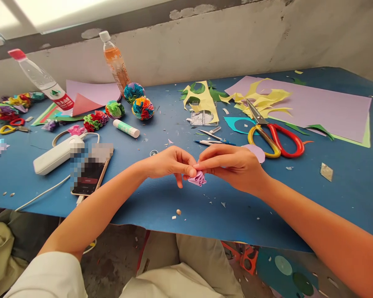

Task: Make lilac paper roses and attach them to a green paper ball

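Note:
Both my hands meet over the blue table (161,203) and pinch a small ruffled piece of pink-lilac paper (198,179). My left hand (169,162) is closed, its fingertips on the paper's left side. My right hand (233,165) is closed too, gripping the paper from the right and above. A lilac paper circle (257,152) lies just behind my right hand. Large scissors (275,138) with one yellow and one red handle lie to the right of it. A compass and tweezers (213,138) lie just behind my hands.
Several multicoloured paper balls (142,107) sit at the back left, by a glue stick (126,128), two bottles (115,62), a phone (90,174) and a white power bank (54,156). Lilac paper sheet (323,107) and yellow offcuts (202,101) lie at the back right. Another person's clothing (0,244) shows far left.

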`<control>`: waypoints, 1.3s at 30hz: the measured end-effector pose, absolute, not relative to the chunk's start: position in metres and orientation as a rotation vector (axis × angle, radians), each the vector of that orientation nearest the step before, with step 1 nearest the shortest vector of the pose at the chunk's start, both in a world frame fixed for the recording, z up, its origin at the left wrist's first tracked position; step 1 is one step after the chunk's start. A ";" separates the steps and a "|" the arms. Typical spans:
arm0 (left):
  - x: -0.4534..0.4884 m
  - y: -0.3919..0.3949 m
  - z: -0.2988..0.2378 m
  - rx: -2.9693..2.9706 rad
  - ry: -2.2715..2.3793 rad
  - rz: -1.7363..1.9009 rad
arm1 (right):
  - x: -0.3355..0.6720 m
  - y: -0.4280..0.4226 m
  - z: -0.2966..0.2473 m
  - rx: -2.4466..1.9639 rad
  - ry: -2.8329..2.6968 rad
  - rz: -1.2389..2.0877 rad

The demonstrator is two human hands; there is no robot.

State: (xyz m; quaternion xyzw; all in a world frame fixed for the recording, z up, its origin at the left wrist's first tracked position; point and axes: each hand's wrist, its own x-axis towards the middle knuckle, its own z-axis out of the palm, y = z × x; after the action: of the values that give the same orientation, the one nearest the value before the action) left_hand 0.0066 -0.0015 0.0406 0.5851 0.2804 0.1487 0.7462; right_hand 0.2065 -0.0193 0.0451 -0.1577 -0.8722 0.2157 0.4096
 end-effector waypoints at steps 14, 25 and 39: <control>0.002 -0.008 0.056 2.131 0.675 1.209 | 0.208 -0.018 0.044 -0.632 -2.027 0.114; 0.000 -0.010 0.061 1.725 0.651 0.962 | 0.211 -0.018 0.044 -0.643 -2.033 0.165; 0.006 -0.016 0.059 1.711 0.793 0.990 | 0.211 -0.015 0.041 -0.658 -2.025 0.103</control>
State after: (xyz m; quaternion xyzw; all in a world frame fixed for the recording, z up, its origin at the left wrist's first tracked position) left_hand 0.0056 -0.0163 0.0589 0.7027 0.3256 0.4067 0.4846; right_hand 0.2109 -0.0147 0.0408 -0.2701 -0.8313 0.0422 0.4839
